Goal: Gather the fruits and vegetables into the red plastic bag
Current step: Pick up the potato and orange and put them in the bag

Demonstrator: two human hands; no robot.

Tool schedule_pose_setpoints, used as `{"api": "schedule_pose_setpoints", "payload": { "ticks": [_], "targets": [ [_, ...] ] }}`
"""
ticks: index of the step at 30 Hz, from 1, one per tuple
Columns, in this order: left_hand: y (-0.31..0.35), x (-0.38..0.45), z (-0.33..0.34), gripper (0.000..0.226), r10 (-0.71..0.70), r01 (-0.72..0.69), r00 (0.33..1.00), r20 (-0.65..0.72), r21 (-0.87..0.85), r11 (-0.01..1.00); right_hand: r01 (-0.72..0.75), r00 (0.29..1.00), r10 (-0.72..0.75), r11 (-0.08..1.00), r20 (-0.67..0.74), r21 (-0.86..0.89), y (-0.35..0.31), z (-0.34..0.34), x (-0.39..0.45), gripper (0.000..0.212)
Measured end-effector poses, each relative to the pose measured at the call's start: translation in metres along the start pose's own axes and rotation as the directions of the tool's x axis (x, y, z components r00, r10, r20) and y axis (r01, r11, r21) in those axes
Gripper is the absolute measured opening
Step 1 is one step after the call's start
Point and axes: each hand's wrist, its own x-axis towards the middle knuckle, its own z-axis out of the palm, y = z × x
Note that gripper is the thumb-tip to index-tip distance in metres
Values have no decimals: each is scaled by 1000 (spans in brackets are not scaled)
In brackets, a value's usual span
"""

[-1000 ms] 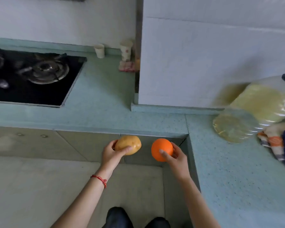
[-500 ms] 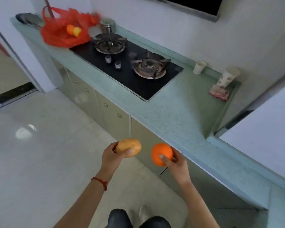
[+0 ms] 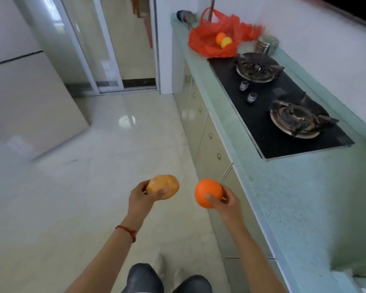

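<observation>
While blur smears the red bag [image 3: 211,37], left fingers [image 3: 162,192] clasp the potato [image 3: 163,186], right fingers [image 3: 209,196] the orange [image 3: 207,191].

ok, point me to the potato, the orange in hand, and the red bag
potato [image 3: 162,186], head view, on its upper skin above the left hand's thumb
orange [image 3: 208,190], head view, on its bare top, above the right hand's thumb
red bag [image 3: 201,42], head view, on its left wall, beside the fruit inside
</observation>
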Motion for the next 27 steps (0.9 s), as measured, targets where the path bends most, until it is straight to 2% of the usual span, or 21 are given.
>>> {"api": "schedule_pose_setpoints", "payload": {
  "ticks": [4,10,19,27],
  "targets": [
    [-6,-1,-14,58,-28,27,996,-87,-12,1000,16,998,-14,999,57,-37,-6,14,13,96],
    [-5,23,-36,60,-40,35,984,-174,-35,999,25,989,-14,997,148,-69,-19,47,38,97],
    [12,115,-76,61,-85,64,973,-213,-103,993,40,977,-20,995,213,-90,-58,122,114,82],
    [64,229,-121,60,-64,47,979,-193,-94,995,45,983,-31,996,180,-74,-112,198,193,63]
  ]
}}
